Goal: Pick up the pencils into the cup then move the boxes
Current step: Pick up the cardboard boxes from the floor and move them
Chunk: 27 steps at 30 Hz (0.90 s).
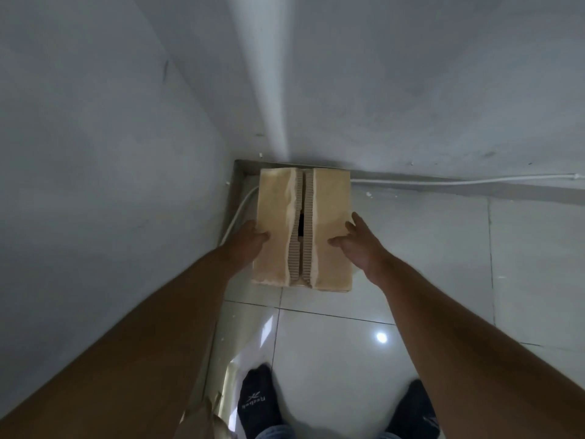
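A tan cardboard box [329, 217] sits in the corner of the room on the tiled floor, its top flaps meeting at a ragged torn seam with a dark gap. My left hand [248, 239] presses the box's left side, thumb on the top edge, and its fingers are hidden behind the box. On the right side my right hand [356, 245] touches the box with straight spread fingers, its thumb lying on the top face. No pencils or cup show in this view.
White walls close in on the left and ahead. One white cable [459, 180] runs along the far wall's base and another [240, 210] curves down left of the box. My feet in black socks [258, 403] stand on the glossy tiles [411, 264].
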Each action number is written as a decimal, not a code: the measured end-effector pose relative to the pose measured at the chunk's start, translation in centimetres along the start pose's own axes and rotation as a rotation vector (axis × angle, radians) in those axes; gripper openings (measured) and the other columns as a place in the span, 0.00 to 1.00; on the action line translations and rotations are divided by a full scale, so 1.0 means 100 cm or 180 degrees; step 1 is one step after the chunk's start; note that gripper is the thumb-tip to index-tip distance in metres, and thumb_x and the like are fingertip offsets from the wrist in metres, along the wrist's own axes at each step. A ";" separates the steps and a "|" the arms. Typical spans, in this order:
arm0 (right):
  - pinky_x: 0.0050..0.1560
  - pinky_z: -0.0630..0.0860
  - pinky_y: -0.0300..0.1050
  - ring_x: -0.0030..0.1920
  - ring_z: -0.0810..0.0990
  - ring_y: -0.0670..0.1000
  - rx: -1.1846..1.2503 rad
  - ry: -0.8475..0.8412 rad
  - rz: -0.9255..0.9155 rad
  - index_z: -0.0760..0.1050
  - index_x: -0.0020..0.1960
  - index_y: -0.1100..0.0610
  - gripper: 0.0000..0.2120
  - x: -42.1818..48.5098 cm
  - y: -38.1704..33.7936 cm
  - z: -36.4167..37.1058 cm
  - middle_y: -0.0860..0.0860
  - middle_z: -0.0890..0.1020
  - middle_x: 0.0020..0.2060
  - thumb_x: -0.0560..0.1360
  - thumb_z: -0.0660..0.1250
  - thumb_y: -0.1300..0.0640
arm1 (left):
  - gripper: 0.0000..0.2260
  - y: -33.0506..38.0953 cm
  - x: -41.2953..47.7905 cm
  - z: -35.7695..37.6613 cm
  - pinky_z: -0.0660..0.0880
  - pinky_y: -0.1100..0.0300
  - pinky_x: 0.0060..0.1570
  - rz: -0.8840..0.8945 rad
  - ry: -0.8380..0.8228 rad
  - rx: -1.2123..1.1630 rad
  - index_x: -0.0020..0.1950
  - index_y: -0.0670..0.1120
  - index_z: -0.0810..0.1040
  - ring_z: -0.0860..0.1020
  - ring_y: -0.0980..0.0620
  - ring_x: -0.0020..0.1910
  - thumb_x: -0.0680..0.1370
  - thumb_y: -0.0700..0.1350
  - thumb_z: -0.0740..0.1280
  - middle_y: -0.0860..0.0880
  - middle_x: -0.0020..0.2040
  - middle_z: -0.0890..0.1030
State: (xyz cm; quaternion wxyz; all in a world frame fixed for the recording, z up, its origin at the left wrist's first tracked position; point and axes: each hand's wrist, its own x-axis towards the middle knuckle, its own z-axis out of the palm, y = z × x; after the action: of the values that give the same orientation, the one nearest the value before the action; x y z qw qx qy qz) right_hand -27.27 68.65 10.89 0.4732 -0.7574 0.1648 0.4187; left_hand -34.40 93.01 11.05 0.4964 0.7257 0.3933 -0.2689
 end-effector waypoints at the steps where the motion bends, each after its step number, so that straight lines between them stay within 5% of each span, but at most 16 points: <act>1: 0.69 0.69 0.53 0.77 0.70 0.58 -0.0036 0.0030 -0.0070 0.51 0.87 0.48 0.47 -0.001 -0.004 -0.001 0.51 0.69 0.81 0.78 0.75 0.59 | 0.23 0.005 -0.001 -0.003 0.76 0.49 0.64 0.0058 0.0087 -0.0039 0.78 0.40 0.67 0.78 0.41 0.66 0.84 0.44 0.66 0.39 0.74 0.73; 5: 0.74 0.71 0.54 0.77 0.71 0.57 0.0050 0.0314 -0.0162 0.53 0.87 0.48 0.47 -0.039 -0.027 -0.014 0.52 0.68 0.81 0.77 0.77 0.51 | 0.28 0.030 -0.044 -0.008 0.70 0.59 0.67 0.0452 0.0439 -0.0031 0.81 0.43 0.64 0.73 0.48 0.72 0.83 0.44 0.68 0.43 0.78 0.70; 8: 0.74 0.71 0.50 0.77 0.72 0.56 0.0046 0.0454 -0.0188 0.54 0.86 0.49 0.45 -0.065 -0.038 -0.016 0.52 0.69 0.81 0.78 0.76 0.46 | 0.28 0.039 -0.070 -0.008 0.67 0.74 0.54 0.0824 0.0563 0.0233 0.81 0.47 0.65 0.73 0.52 0.69 0.82 0.44 0.69 0.48 0.74 0.73; 12: 0.76 0.70 0.53 0.77 0.72 0.56 -0.0051 0.0607 -0.0139 0.57 0.86 0.50 0.43 -0.138 -0.062 -0.028 0.53 0.70 0.80 0.78 0.74 0.42 | 0.27 0.075 -0.139 -0.017 0.75 0.57 0.62 0.0833 0.0484 0.0013 0.80 0.51 0.68 0.76 0.46 0.67 0.81 0.47 0.70 0.48 0.72 0.74; 17: 0.75 0.71 0.55 0.76 0.73 0.57 -0.0195 0.0642 -0.0206 0.60 0.84 0.49 0.41 -0.248 -0.089 -0.049 0.55 0.70 0.80 0.78 0.73 0.39 | 0.27 0.117 -0.243 -0.030 0.68 0.73 0.37 0.0652 0.0512 -0.0357 0.77 0.50 0.70 0.76 0.63 0.47 0.80 0.52 0.72 0.54 0.64 0.74; 20: 0.74 0.72 0.55 0.75 0.74 0.57 -0.0292 0.0688 -0.0302 0.62 0.83 0.49 0.39 -0.308 -0.102 -0.066 0.56 0.70 0.79 0.78 0.72 0.38 | 0.25 0.135 -0.306 -0.043 0.67 0.74 0.34 0.0743 0.0537 -0.0313 0.75 0.51 0.72 0.74 0.66 0.43 0.79 0.52 0.72 0.58 0.57 0.75; 27: 0.66 0.75 0.49 0.68 0.78 0.53 -0.0210 0.0873 -0.0475 0.70 0.78 0.46 0.31 -0.446 -0.122 -0.103 0.50 0.74 0.74 0.78 0.71 0.38 | 0.19 0.160 -0.435 -0.062 0.71 0.74 0.38 0.1106 0.0301 -0.0173 0.70 0.54 0.75 0.75 0.71 0.43 0.79 0.51 0.72 0.57 0.61 0.75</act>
State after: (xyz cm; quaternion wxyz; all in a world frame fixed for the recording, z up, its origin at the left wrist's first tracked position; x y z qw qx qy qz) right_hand -41.02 59.37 55.23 0.4508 -0.8328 0.1573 0.2802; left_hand -44.80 82.37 55.39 0.5357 0.7809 0.2920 -0.1340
